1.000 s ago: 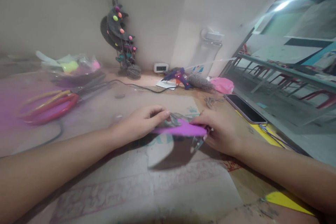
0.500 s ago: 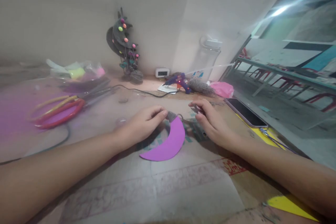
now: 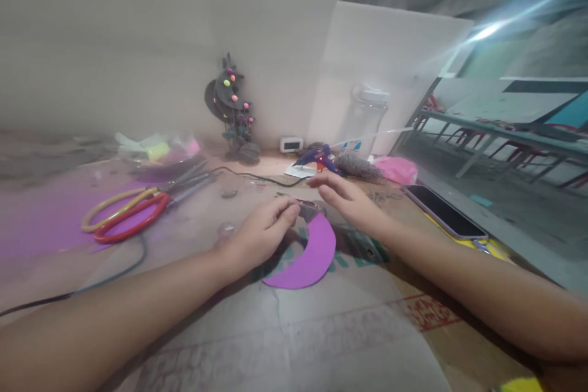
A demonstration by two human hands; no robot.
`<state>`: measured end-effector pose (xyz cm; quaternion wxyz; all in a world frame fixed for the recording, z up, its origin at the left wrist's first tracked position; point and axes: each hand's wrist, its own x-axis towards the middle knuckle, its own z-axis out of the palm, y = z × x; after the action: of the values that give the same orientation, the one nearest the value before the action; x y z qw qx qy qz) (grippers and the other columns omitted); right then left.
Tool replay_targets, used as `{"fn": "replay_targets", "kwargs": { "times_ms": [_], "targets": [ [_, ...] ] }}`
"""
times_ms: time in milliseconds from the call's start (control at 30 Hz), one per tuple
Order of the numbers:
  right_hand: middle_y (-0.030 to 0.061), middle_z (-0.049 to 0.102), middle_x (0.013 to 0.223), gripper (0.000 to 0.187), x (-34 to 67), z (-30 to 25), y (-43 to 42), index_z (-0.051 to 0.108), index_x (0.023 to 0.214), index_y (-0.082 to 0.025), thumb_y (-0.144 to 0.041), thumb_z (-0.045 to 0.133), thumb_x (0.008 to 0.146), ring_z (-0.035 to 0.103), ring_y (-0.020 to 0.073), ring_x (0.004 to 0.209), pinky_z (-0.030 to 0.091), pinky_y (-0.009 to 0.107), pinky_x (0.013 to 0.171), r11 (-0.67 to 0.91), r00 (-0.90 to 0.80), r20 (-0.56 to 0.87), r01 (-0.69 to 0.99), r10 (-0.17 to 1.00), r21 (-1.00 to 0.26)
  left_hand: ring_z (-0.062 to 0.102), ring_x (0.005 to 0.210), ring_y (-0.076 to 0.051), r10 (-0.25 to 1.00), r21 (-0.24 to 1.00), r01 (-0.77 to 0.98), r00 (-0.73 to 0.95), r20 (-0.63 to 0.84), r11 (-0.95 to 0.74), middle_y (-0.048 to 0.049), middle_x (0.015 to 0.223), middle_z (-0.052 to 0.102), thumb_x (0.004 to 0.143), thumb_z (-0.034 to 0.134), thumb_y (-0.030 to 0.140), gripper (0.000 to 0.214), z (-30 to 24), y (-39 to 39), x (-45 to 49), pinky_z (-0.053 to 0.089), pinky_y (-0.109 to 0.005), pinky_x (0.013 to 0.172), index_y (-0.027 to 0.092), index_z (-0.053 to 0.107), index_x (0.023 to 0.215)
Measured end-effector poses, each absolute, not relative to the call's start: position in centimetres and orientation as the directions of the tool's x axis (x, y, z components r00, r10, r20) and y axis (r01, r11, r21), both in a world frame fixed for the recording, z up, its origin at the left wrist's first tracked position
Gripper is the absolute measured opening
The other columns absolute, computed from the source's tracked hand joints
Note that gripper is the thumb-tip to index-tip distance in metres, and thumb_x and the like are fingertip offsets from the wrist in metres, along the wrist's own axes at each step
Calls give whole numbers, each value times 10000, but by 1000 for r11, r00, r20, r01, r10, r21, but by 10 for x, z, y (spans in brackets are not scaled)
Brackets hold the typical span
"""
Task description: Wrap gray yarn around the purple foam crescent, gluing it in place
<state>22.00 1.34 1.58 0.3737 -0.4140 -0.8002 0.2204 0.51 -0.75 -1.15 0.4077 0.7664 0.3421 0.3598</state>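
Observation:
A purple crescent cut-out [image 3: 309, 257] has its upper tip wrapped in grey yarn [image 3: 313, 211]. My left hand [image 3: 264, 226] pinches that wrapped tip between thumb and fingers. Just above and to the right, my right hand [image 3: 344, 199] curves over the tip, its fingers bent around the loose end of the yarn. The strand itself is thin and blurred, and the right fingertips are partly hidden. The crescent's lower point hangs toward the left over the cardboard-covered table [image 3: 294, 331].
Large scissors [image 3: 131, 211] with red and yellow handles lie left by a plastic bag [image 3: 163, 156]. Behind stand a dark decorated crescent [image 3: 232, 104], a small clock [image 3: 291, 144], a glue gun [image 3: 319, 158], a yarn bundle [image 3: 356, 166] and a clear bottle [image 3: 365, 116]. A phone [image 3: 445, 211] lies right.
My right hand has moved left and up, from beside the crescent's tip to over it. My left hand keeps its pinch. The whole view has shifted slightly.

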Motion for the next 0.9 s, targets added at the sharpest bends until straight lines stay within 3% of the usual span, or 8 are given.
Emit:
{"fn": "replay_targets", "kwargs": {
  "times_ms": [167,300,433,500,600,700,767,900],
  "targets": [
    [52,666,932,363,230,13,-14,614,978,-172,-517,551,886,632,171,806,514,284,679,449,-520,193,429,832,-784,541,737,-152,834,809,273,364,415,-521,4,766,544,976,402,409,307,-6,-7,3,428,-274,676,180,525,812],
    [18,627,751,249,229,9,-30,589,798,-172,-402,568,890,581,131,646,476,250,577,462,-497,203,478,843,-747,537,813,-155,802,792,241,395,448,-561,-9,828,557,985,398,396,289,-5,-9,2,430,-277,755,173,564,903],
    [-16,574,639,162,230,12,-34,543,722,-187,-275,572,855,530,115,577,421,230,553,659,-370,575,606,730,-446,532,893,-166,811,824,142,328,484,-549,-38,1002,554,949,475,444,339,-10,-7,4,446,-273,757,210,490,1193],
    [-36,535,598,119,234,11,-32,521,728,-198,-233,560,835,480,102,523,370,221,511,672,-338,691,683,639,-287,524,869,-162,815,836,90,298,497,-542,-33,989,551,935,486,471,347,-14,-5,5,449,-265,742,211,491,1164],
    [-33,524,578,111,241,4,-27,534,741,-204,-191,514,849,452,111,514,315,241,513,658,-491,665,753,563,0,537,834,-163,819,877,54,389,421,-477,-23,879,569,960,408,481,337,-17,0,6,449,-267,742,184,567,959],
    [6,567,624,170,242,-5,-24,576,789,-192,-170,449,900,470,148,578,299,283,557,687,-710,539,663,453,297,544,779,-159,821,894,81,437,366,-442,-16,791,562,967,368,467,391,-18,5,7,438,-262,717,167,573,821],
    [19,575,646,209,241,-7,-25,579,798,-180,-159,416,926,468,161,603,297,298,578,704,-776,493,599,393,382,534,734,-151,838,898,116,426,340,-424,-5,746,550,947,412,434,352,-17,7,8,427,-251,684,167,553,767],
    [19,565,656,229,237,-3,-27,574,794,-169,-144,402,943,444,164,606,287,301,594,705,-814,449,560,369,435,492,647,-134,874,906,186,392,286,-380,25,653,496,882,499,372,273,-15,11,9,391,-232,618,173,520,695]
  ]
}}
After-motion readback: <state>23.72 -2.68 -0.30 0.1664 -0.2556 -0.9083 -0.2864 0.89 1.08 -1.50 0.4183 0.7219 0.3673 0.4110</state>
